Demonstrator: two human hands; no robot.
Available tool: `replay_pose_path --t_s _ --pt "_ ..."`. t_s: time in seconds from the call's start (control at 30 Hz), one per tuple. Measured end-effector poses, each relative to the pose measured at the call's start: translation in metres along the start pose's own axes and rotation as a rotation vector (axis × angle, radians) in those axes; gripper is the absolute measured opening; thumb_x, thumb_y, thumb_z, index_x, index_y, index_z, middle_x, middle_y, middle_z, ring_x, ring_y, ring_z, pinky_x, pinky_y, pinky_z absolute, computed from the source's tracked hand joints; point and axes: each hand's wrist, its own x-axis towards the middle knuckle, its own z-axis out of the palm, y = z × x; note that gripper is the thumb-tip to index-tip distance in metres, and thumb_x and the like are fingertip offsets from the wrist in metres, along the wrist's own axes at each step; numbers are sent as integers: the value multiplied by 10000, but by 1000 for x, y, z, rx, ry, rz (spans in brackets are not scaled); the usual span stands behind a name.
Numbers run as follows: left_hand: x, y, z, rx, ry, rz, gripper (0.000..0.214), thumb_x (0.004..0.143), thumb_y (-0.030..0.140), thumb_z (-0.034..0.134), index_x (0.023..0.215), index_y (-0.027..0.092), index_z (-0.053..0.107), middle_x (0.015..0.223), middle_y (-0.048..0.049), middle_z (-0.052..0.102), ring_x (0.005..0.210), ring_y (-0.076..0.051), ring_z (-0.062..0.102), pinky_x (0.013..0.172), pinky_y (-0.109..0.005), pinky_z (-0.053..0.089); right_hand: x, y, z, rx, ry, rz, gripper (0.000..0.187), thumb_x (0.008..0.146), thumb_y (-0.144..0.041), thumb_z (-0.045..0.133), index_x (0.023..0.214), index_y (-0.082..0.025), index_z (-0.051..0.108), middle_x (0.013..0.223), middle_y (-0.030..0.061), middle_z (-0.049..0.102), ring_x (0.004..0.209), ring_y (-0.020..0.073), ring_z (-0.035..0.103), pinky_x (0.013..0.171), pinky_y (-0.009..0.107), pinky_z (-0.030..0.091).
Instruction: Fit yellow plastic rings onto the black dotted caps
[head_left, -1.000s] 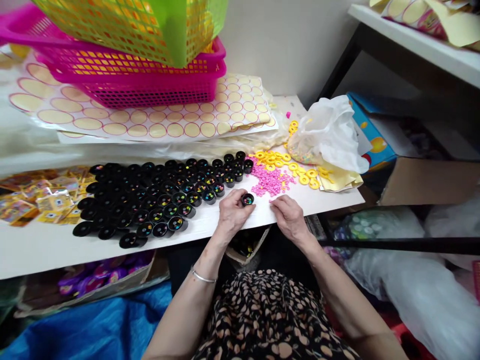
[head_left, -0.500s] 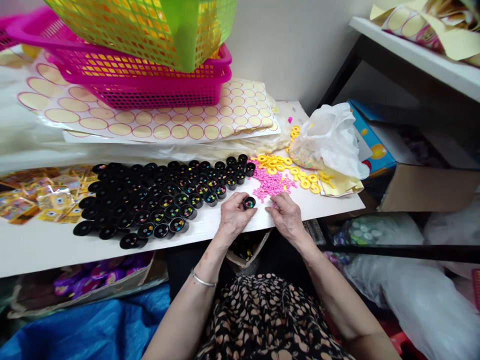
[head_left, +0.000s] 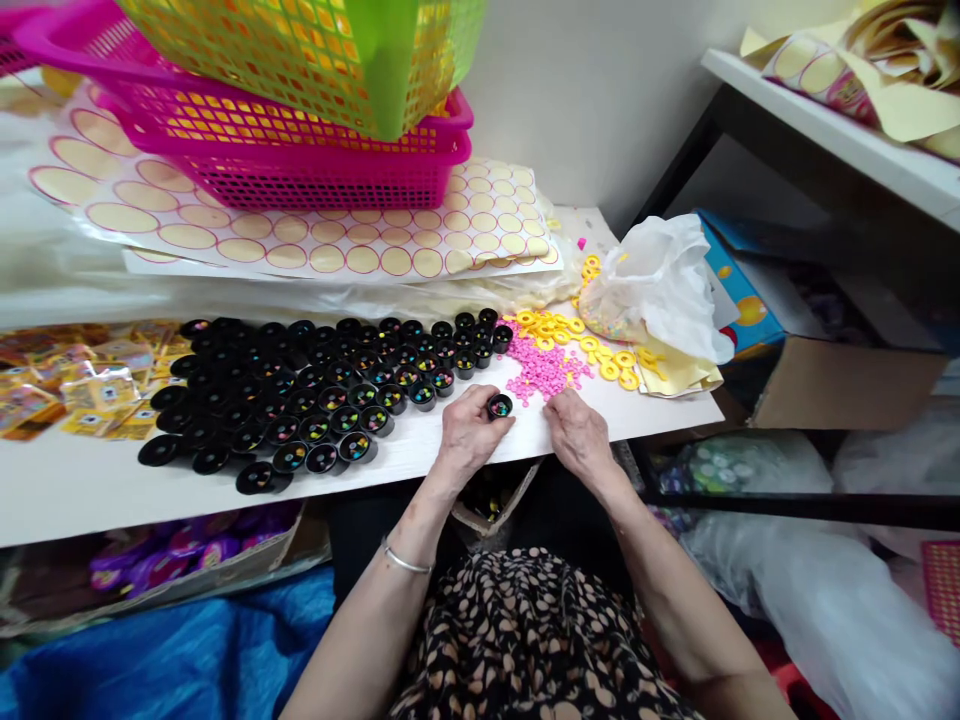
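A small workshop, by the look — massed black cups (head_left: 301,402), sticker sheets (head_left: 330,236), stacked baskets (head_left: 322,172).

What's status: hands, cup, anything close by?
Left hand gripping black cup, colored bits inside. Right hand curled by near edge of pink beads, contents hidden. Grouped black cups close, left of left hand.

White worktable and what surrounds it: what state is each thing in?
Small round black plastic cup: open-topped, coloured bits inside
Left hand: closed on that cup
Right hand: curled closed, any contents hidden
Other black cups: open-topped, crowded together
Tiny pink plastic pieces: loose, heaped
Yellow plastic rings: loose, scattered
Blue-and-brown cardboard box: open
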Motion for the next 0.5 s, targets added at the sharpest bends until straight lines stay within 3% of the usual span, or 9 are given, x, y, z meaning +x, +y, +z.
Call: replay_pose_path --t_s 0.2,0.37,0.5 --pt "-1 1 -1 9 5 0 237 597 137 658 828 165 618 700 40 499 538 -61 398 496 -194 329 13 2 -11 7 -148 189 215 849 -318 418 783 -187 575 755 53 619 715 179 548 573 265 272" --pt "-1 0 0 -14 3 -12 251 592 131 665 835 171 619 708 39 511 552 -65 415 502 -190 339 13 7 -8 123 -80 217 201 835 -319 446 758 -190 579 738 43 625 739 172 553 610 250 315" --pt "-1 -1 0 -16 6 -7 258 590 133 670 840 175 620 720 36 522 561 -68 429 506 -189 348 5 7 -5 134 -17 122 164 836 -297 453 803 -195 577 766 35 614 725 168 545 620 251 331"
